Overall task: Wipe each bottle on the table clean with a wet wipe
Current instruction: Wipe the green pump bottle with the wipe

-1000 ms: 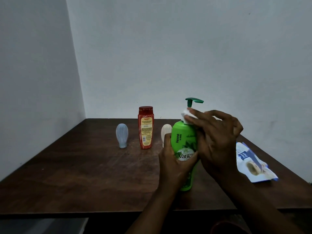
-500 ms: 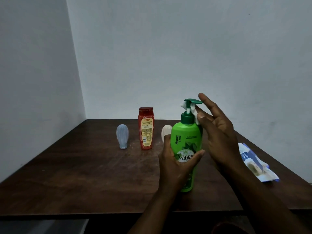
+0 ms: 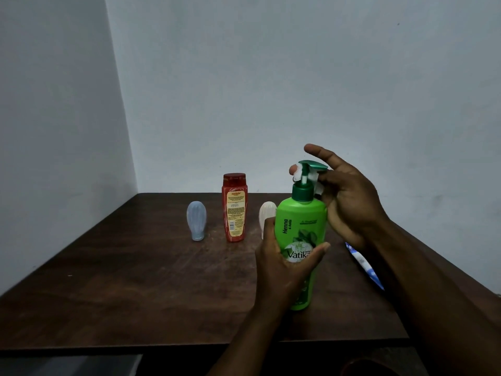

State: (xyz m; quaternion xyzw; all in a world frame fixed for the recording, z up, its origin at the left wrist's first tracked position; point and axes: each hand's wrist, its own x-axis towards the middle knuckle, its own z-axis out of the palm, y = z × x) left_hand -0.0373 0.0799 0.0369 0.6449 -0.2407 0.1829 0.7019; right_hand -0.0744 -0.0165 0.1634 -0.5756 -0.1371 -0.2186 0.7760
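Note:
A green pump bottle (image 3: 301, 226) stands upright near the table's front edge. My left hand (image 3: 282, 264) grips its body from the left. My right hand (image 3: 344, 202) is beside the dark green pump head (image 3: 311, 166) and pinches a white wet wipe (image 3: 315, 180) around the pump neck, index finger raised. Further back stand a red bottle (image 3: 234, 207), a pale blue bottle (image 3: 196, 219) and a white bottle (image 3: 267, 214) partly hidden behind the green one.
The dark wooden table (image 3: 135, 280) sits in a corner between two grey walls. A blue and white wipes packet (image 3: 363, 264) lies on the right, mostly hidden by my right forearm.
My right hand has risen from the bottle's shoulder to the pump head, carrying the wipe up around the neck. My left hand keeps its grip.

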